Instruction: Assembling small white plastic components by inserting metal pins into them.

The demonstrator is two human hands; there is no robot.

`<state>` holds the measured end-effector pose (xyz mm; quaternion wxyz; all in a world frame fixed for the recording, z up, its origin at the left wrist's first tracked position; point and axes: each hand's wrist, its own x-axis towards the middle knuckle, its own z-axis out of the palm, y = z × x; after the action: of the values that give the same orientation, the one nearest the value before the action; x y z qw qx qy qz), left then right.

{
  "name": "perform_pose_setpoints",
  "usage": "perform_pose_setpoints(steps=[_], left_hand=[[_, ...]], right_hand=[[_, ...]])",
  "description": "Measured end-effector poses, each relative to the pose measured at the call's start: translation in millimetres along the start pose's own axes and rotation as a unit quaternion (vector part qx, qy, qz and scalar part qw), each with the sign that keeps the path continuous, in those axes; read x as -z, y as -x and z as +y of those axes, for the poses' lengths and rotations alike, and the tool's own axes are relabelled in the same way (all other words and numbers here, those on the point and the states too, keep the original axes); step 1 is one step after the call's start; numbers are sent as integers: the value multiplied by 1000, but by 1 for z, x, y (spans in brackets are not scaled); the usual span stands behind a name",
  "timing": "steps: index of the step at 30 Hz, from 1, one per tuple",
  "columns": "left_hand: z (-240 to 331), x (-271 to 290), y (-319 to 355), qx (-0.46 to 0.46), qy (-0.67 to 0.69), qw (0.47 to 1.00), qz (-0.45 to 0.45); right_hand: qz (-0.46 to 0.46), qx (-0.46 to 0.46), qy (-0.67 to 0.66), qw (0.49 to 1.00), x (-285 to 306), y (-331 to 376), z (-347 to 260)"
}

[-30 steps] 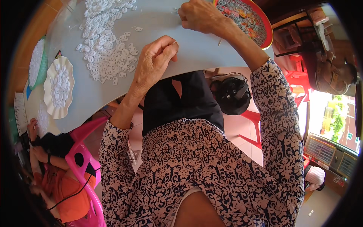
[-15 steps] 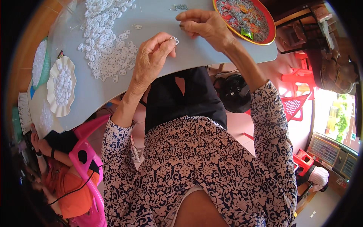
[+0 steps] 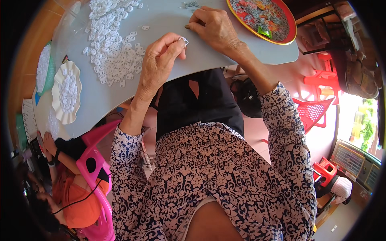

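Observation:
My left hand [image 3: 163, 56] is closed in a pinch over the near part of the table, gripping a small white plastic clip [image 3: 183, 41] whose looped end sticks out past the fingertips. To its right, my right hand [image 3: 215, 29] hovers over the tabletop with bent fingers and the thumb drawn in close to them. Whatever lies between those fingertips is hidden or too small to make out. Just beyond that hand lies a little heap of thin grey metal pieces [image 3: 189, 5]. A pile of small white plastic pieces [image 3: 116, 60] spreads over the table left of my left hand.
A red, yellow-rimmed tray [image 3: 290, 38] of grey metal pieces sits at the table's [image 3: 169, 16] right. At the left are a scalloped white dish [image 3: 57, 94] and a green basket [image 3: 50, 76] of white pieces. A person in orange [image 3: 82, 205] sits by a pink chair [image 3: 105, 213].
The fingers of my right hand have drawn in, and its thumb tip has shifted slightly left. My left hand keeps the white plastic clip in nearly the same place.

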<state>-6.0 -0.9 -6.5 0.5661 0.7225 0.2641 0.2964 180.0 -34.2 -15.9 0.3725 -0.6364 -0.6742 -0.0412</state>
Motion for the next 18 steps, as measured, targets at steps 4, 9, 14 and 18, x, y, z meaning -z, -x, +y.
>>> perform_pose_setpoints(steps=[4, 9, 14, 18], left_hand=[[-2, 1, 1, -2, 7, 1000, 1], [-2, 1, 1, 9, 8, 1000, 0], [0, 0, 0, 7, 25, 1000, 5], [1, 0, 1, 7, 40, 999, 9]], right_hand=[[-18, -26, 15, 999, 4, -3, 1], [-59, -234, -235, 942, 19, -7, -7], [-27, -189, -441, 877, 12, 8, -10], [-55, -178, -491, 851, 15, 23, -28]])
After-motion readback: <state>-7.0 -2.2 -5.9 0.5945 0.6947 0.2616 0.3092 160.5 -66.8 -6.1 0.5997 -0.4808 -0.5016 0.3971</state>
